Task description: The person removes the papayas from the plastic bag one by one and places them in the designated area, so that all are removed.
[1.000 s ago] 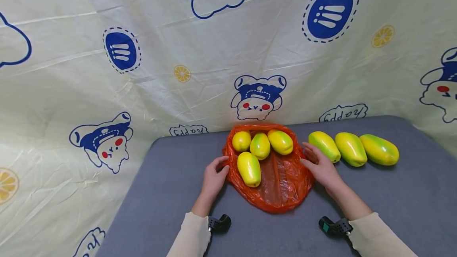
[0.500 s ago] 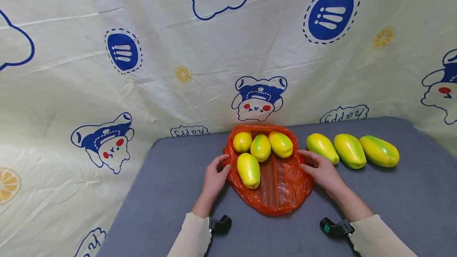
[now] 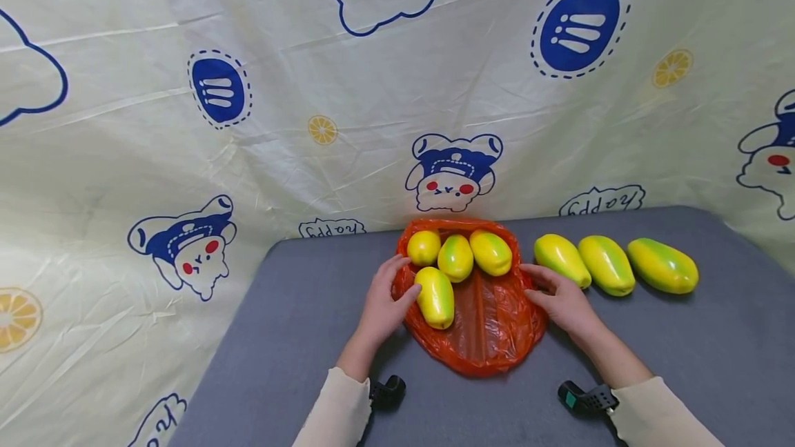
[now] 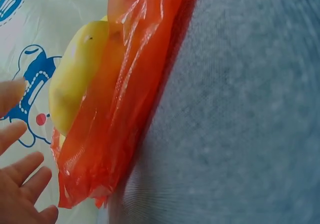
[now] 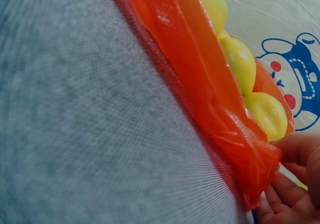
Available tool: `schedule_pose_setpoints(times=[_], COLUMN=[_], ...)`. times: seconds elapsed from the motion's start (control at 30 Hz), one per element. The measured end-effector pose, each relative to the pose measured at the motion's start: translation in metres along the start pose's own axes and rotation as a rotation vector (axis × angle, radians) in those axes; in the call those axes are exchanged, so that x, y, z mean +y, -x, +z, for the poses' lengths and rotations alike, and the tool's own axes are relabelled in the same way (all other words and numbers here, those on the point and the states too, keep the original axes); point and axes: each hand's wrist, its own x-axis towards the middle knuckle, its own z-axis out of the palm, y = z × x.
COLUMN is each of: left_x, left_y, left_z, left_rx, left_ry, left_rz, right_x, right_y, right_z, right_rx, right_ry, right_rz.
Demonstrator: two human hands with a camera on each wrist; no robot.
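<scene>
A red plastic bag (image 3: 491, 326) lies spread open on the table, with several yellow-green papayas inside it. One papaya (image 3: 435, 297) sits at the front left of the bag, and the others are grouped toward its back. My left hand (image 3: 384, 302) is at the bag's left side, fingers spread, thumb beside the front papaya; in the left wrist view the fingers (image 4: 30, 176) are apart from the bag's side. My right hand (image 3: 568, 302) is at the right rim. In the right wrist view its thumb and fingers (image 5: 292, 194) pinch the bag's edge.
Three more papayas (image 3: 605, 265) lie in a row on the grey table (image 3: 298, 336), right of the bag and behind my right hand. A printed curtain (image 3: 279, 88) hangs along the table's back edge.
My left hand has let go of the bag's left rim and moved up and right over it, fingers spread. My right hand has closed in on the right rim.
</scene>
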Motion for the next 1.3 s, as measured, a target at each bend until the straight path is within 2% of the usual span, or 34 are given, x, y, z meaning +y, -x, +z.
schedule_pose_setpoints(times=[0.27,0.53,0.87,1.3], left_x=[0.0062,0.0033,0.0031,0.0053], left_y=[0.0027,0.0031,0.0035,0.0045], left_z=[0.0019,0.0055,0.0070,0.0041], left_rx=[-0.192,-0.276,-0.277,-0.276], left_ry=[-0.034,-0.099,-0.111,-0.087], left_rz=[-0.005,0.056,0.088,0.063], right_x=[0.0001,-0.0006,-0.0025,-0.0026], right_y=[0.0004,0.0002,-0.0001,0.0009], right_z=[0.0004,0.0017,0.0026,0.0042], right_rx=[0.013,0.016,0.026,0.039], right_ry=[0.036,0.026,0.035,0.061], right_rz=[-0.020,-0.016,-0.024,-0.046])
